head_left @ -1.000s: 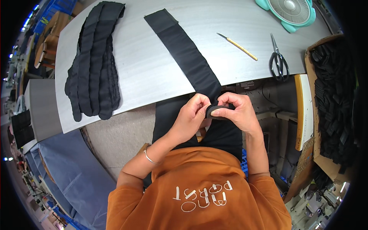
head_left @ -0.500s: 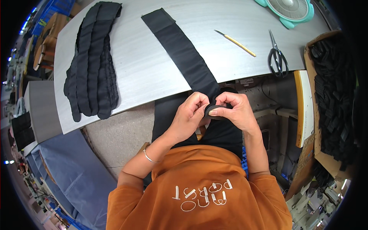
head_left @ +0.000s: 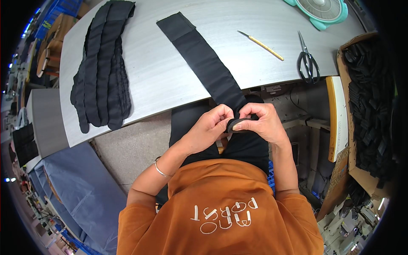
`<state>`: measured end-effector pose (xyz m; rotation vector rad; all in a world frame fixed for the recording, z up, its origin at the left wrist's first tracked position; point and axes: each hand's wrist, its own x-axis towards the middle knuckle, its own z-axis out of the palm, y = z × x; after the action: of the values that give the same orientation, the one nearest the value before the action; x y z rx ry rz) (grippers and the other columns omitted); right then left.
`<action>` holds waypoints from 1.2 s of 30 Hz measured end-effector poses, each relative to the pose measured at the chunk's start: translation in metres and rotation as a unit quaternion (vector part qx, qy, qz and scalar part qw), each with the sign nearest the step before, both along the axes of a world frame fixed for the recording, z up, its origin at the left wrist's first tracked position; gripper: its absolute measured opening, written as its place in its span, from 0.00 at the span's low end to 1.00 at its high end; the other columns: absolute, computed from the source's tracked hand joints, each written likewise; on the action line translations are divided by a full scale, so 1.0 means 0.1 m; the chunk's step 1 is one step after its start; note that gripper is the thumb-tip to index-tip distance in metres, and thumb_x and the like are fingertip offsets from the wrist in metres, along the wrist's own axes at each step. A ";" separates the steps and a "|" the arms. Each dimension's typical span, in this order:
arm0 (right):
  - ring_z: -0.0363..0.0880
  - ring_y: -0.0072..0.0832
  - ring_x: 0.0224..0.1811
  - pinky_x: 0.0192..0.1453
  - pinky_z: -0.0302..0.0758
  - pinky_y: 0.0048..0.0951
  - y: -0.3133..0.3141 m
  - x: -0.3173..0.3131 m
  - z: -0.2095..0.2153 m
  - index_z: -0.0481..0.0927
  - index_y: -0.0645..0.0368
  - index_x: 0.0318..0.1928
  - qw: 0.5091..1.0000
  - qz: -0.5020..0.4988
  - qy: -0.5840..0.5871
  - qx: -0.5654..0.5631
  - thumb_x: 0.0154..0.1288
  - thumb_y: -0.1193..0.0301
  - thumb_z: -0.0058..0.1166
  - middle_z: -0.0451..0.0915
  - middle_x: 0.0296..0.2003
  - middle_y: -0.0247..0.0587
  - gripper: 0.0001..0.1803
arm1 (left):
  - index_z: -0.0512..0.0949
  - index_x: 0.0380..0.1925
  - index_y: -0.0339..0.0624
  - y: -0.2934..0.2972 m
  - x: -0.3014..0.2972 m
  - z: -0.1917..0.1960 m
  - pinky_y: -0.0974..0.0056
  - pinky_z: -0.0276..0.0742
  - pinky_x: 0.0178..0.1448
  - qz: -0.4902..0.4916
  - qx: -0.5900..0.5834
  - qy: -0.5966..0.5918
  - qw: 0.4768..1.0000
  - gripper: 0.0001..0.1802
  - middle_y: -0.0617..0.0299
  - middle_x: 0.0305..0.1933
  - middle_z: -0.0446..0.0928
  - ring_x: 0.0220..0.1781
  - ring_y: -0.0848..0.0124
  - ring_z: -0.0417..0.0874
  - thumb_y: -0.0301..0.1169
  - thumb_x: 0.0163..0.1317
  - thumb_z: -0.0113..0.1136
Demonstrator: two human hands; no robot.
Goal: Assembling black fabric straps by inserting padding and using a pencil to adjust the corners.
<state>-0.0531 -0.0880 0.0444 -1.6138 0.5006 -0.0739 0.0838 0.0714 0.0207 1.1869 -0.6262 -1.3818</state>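
The grey-white tabletop (head_left: 165,76) was spread across the upper part of the view, its near edge curved by the lens. Below it, an orange short-sleeved shirt (head_left: 221,191) was worn by the seated person, with pale lettering stitched on its front. At the right, an open cardboard box (head_left: 344,70) was filled with small black pieces (head_left: 369,106). On the left of the tabletop, a pile of black strips (head_left: 102,68) was laid lengthwise, its layers overlapped. Near the middle, a long black strip (head_left: 206,61) was stretched slantwise over the tabletop, its far end lying flat and its near end brought over the edge to the person's lap. At the far right corner, a turquoise fan-like object (head_left: 321,8) was partly cut off. The left hand (head_left: 213,124) and right hand (head_left: 265,122) were held close together above the lap, the curled near end of the strip pinched between thumbs and fingers; how it was folded could not be made out well behind them. Black-handled scissors (head_left: 304,52) were placed near the box, and beside them a wood-handled pointed tool (head_left: 265,47). On the left wrist, a silvery bangle (head_left: 160,170) was worn.
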 end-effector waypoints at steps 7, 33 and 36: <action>0.72 0.10 0.27 0.30 0.68 0.16 0.07 0.00 0.00 0.82 0.63 0.30 0.999 -0.042 -0.010 0.005 0.54 0.76 0.72 0.78 0.23 0.25 0.09 | 0.67 0.37 0.38 -0.01 -0.11 0.15 0.70 0.74 0.34 0.084 -0.017 -0.226 0.970 0.03 0.61 0.37 0.68 0.31 0.76 0.78 0.22 0.72 0.48; 0.77 0.08 0.26 0.30 0.73 0.15 0.47 -0.04 0.12 0.86 0.64 0.40 0.988 -0.137 0.006 -0.076 0.66 0.77 0.62 0.86 0.30 0.31 0.05 | 0.72 0.40 0.44 -0.01 -0.15 0.04 0.74 0.69 0.44 0.127 -0.051 0.069 0.988 0.06 0.71 0.39 0.71 0.38 0.81 0.72 0.34 0.74 0.54; 0.79 0.11 0.28 0.33 0.75 0.16 0.44 -0.06 0.10 0.85 0.65 0.41 0.987 -0.158 -0.003 -0.024 0.66 0.78 0.60 0.86 0.31 0.32 0.05 | 0.72 0.41 0.44 -0.05 -0.21 0.00 0.73 0.70 0.44 0.164 -0.055 0.080 0.982 0.06 0.69 0.37 0.72 0.37 0.81 0.72 0.34 0.74 0.54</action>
<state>-0.0590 -0.0442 0.0547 -1.5681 0.7526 -0.3307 0.0628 0.0664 0.0206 1.0260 -0.3682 -1.1332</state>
